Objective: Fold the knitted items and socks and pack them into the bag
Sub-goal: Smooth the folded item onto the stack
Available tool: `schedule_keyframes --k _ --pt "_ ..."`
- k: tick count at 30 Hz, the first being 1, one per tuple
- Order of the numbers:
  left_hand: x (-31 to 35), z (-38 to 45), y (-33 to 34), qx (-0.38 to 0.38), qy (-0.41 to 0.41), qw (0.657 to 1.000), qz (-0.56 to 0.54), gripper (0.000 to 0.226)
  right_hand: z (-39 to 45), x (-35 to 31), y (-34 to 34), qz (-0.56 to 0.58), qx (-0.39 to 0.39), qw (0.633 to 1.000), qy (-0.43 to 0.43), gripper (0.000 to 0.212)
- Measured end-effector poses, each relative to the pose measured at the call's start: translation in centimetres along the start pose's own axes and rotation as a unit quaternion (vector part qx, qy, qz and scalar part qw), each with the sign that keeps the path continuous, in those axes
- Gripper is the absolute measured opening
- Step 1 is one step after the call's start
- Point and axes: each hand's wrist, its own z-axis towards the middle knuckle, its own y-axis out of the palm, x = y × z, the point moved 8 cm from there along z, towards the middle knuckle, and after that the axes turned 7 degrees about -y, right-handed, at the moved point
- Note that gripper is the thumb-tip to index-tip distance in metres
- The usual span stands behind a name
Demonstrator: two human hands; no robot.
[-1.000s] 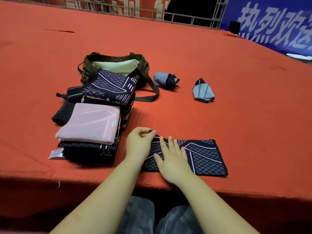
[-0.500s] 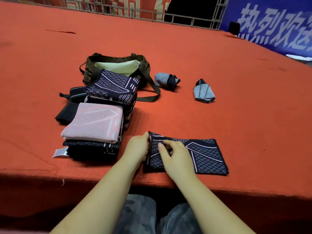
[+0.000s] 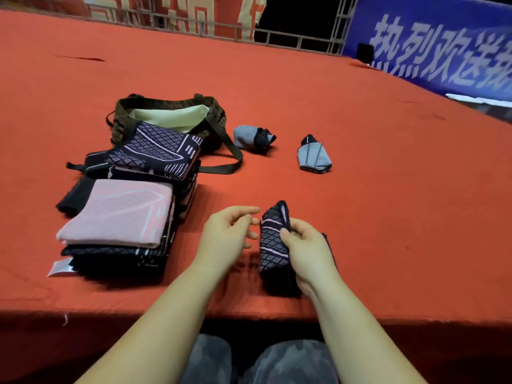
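Note:
My right hand (image 3: 306,246) grips a dark navy knitted piece (image 3: 273,242) with a pink diamond pattern, folded over and lifted on edge near the table's front. My left hand (image 3: 225,236) hovers just left of it, fingers loosely curled, holding nothing. To the left stands a stack of folded knitted items (image 3: 119,217) with a pink one on top, and a navy patterned one (image 3: 155,151) behind it. The olive bag (image 3: 122,117) with a pale lining lies open behind the stack. Two folded grey socks (image 3: 252,137) (image 3: 314,157) lie to the bag's right.
The red cloth-covered table (image 3: 388,217) stretches far back and right. A white tag (image 3: 59,267) sticks out under the stack. The bag's strap (image 3: 230,159) loops toward the socks. A metal railing (image 3: 249,31) and a blue banner (image 3: 443,51) stand beyond the table.
The navy piece lay flat and long; my right hand has folded it over and raised it on edge. My left hand has let go of its left end and drawn slightly away.

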Motion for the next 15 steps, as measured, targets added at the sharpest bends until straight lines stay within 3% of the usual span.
schedule_keyframes --k 3,5,9,12,15 --pt "0.8 -0.3 3.0 -0.018 0.131 0.975 0.176 0.029 1.0 -0.3 -4.4 -0.042 0.040 0.998 -0.011 0.027" --pt "0.1 -0.7 6.9 -0.096 0.190 0.919 0.332 0.040 1.8 -0.2 -7.3 -0.197 0.057 0.978 -0.035 0.031" --pt "-3.6 -0.8 12.0 -0.185 0.160 0.801 0.547 0.059 2.4 2.7 -9.7 -0.356 0.053 0.933 0.014 0.032" --pt "-5.7 -0.7 13.0 -0.204 0.138 0.760 0.602 0.065 2.1 4.1 -10.3 -0.399 0.048 0.915 0.028 0.028" --pt "-6.1 -0.7 12.9 -0.197 0.150 0.751 0.612 0.067 2.2 4.7 -10.7 -0.403 0.032 0.912 0.070 0.024"
